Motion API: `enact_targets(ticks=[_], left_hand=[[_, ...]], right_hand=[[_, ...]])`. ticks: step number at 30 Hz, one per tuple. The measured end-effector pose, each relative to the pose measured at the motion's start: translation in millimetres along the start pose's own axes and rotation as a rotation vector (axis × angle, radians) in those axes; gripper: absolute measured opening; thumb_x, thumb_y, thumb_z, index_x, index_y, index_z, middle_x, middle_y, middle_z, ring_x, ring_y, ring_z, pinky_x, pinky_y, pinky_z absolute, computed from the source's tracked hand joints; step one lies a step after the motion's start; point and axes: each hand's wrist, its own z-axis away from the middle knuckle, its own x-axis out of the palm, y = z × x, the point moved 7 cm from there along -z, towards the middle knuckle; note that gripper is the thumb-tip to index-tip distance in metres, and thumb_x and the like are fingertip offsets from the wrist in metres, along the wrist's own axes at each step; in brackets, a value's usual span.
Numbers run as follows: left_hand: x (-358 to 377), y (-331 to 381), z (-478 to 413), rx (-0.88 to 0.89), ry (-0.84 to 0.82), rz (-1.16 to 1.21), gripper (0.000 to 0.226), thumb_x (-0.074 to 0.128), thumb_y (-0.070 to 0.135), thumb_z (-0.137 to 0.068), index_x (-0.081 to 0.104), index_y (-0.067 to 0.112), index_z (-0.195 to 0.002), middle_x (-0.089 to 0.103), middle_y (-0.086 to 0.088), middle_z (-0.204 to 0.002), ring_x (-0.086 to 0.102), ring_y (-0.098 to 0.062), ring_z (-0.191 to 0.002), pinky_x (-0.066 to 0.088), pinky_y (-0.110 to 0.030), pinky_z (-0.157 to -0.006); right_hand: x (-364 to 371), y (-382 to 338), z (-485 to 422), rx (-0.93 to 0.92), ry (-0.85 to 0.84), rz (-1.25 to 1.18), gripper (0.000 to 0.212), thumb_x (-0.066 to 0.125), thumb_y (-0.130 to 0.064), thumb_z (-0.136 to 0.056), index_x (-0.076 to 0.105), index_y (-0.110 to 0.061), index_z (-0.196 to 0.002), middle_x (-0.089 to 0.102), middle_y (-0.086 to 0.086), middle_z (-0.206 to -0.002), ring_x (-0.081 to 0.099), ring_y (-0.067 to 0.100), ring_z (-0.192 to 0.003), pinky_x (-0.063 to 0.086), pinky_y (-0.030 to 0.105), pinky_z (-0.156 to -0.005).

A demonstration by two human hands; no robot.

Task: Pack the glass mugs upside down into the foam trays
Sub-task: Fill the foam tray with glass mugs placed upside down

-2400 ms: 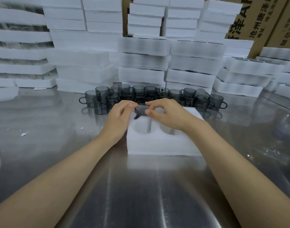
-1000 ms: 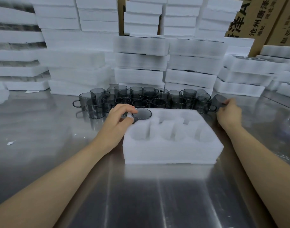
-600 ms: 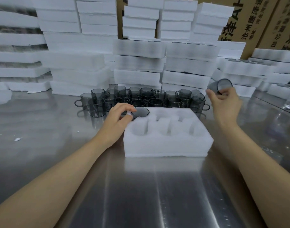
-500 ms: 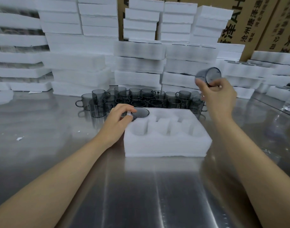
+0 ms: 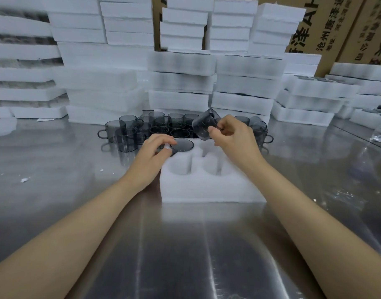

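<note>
— Hands, from the left: what is each doing?
— Left hand (image 5: 151, 156) rests at the far-left corner of the foam tray (image 5: 206, 188). Its loosely curled fingertips touch a seated mug (image 5: 182, 145), base up in its pocket. It grasps nothing and is likely steadying the tray.
— And further right?
— A tilted mug (image 5: 203, 126) hangs above the far row's next pocket, pinched between the thumb and fingers of the right hand (image 5: 232, 137). It is probably mid-turn, to go in mouth down. Loose mugs (image 5: 259, 132) stand just behind.
</note>
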Motion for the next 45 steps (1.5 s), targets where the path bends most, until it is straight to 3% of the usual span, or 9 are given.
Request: enact_targets(ticks=[6,11,19,22,27,31,36,41,45], left_hand=[[0.4,-0.7,0.0,-0.007,-0.004,0.013,0.024,0.048,0.005,-0.096,0.063,0.024,-0.100,0.053,0.012,-0.116,0.046,-0.010,-0.119,0.032,-0.005,-0.086],[1.0,-0.7,0.0,-0.009,-0.009,0.018,0.026,0.048,0.005,-0.096,0.063,0.027,-0.099,0.053,0.016,-0.114,0.046,-0.009,-0.118,0.032,-0.001,-0.084],[0.7,-2.8,0.3,-0.024,-0.011,0.040,0.027,0.049,0.006,-0.095,0.063,0.029,-0.099,0.053,0.015,-0.116,0.046,-0.009,-0.116,0.033,-0.006,-0.085],[1.1,-2.8,0.3,-0.024,-0.011,0.043,0.028,0.048,0.006,-0.095,0.063,0.029,-0.098,0.052,0.016,-0.115,0.046,-0.008,-0.117,0.033,-0.005,-0.085],[0.7,-2.4,0.3,-0.019,-0.010,0.041,0.028,0.048,0.005,-0.095,0.063,0.029,-0.099,0.053,0.015,-0.116,0.046,-0.006,-0.116,0.032,-0.001,-0.083],[1.2,-2.1,-0.3,-0.017,-0.015,0.043,0.028,0.048,0.004,-0.095,0.062,0.028,-0.098,0.052,0.013,-0.116,0.047,-0.005,-0.116,0.033,0.000,-0.084],[1.1,-0.1,0.4,-0.004,-0.020,0.050,0.031,0.048,0.004,-0.095,0.062,0.031,-0.097,0.052,0.012,-0.117,0.047,0.007,-0.110,0.032,0.001,-0.082],[1.4,-1.0,0.3,-0.010,-0.018,0.039,0.027,0.048,0.005,-0.096,0.063,0.027,-0.100,0.052,0.014,-0.116,0.046,-0.004,-0.116,0.032,0.001,-0.084],[1.3,-1.5,0.2,-0.013,-0.013,0.036,0.025,0.048,0.005,-0.096,0.063,0.023,-0.102,0.053,0.012,-0.117,0.046,-0.005,-0.117,0.032,0.001,-0.084]], right_hand=[[6.7,4.2,-3.0,0.058,-0.105,-0.348,0.011,0.062,-0.018,-0.083,0.054,-0.015,-0.076,0.069,0.006,-0.081,0.073,0.017,-0.080,0.054,0.043,-0.091],[4.5,8.7,-7.0,0.175,-0.128,-0.841,0.015,0.053,-0.004,-0.093,0.054,-0.005,-0.078,0.072,0.014,-0.092,0.071,0.034,-0.090,0.056,0.026,-0.078],[-1.5,21.5,-8.3,0.341,-0.091,-1.227,0.012,0.051,-0.007,-0.092,0.059,0.003,-0.091,0.064,0.016,-0.090,0.063,0.043,-0.104,0.057,0.032,-0.078],[-1.5,24.8,-10.3,0.352,-0.075,-1.085,0.029,0.061,-0.033,-0.092,0.063,-0.004,-0.094,0.064,0.008,-0.088,0.067,0.033,-0.098,0.056,0.028,-0.071],[-0.5,22.5,-11.7,0.251,-0.116,-0.843,0.008,0.057,-0.017,-0.094,0.061,-0.019,-0.088,0.068,0.000,-0.087,0.068,0.012,-0.076,0.047,0.026,-0.071],[-3.3,14.2,-10.8,0.098,-0.082,-0.560,0.016,0.066,-0.007,-0.087,0.064,-0.022,-0.082,0.045,0.016,-0.128,0.063,0.030,-0.104,0.048,0.024,-0.079],[-2.8,1.0,-5.0,-0.068,-0.116,-0.478,0.020,0.069,0.008,-0.080,0.063,-0.008,-0.090,0.047,0.016,-0.129,0.056,0.037,-0.113,0.051,0.041,-0.095],[1.2,-3.0,-3.6,-0.080,-0.182,-0.371,0.024,0.067,0.008,-0.081,0.064,-0.015,-0.087,0.047,0.000,-0.139,0.049,0.019,-0.127,0.041,0.042,-0.107],[5.8,-5.6,-1.6,-0.097,-0.227,-0.346,0.028,0.068,0.011,-0.077,0.064,-0.016,-0.080,0.047,0.000,-0.137,0.048,0.022,-0.128,0.040,0.051,-0.105]])
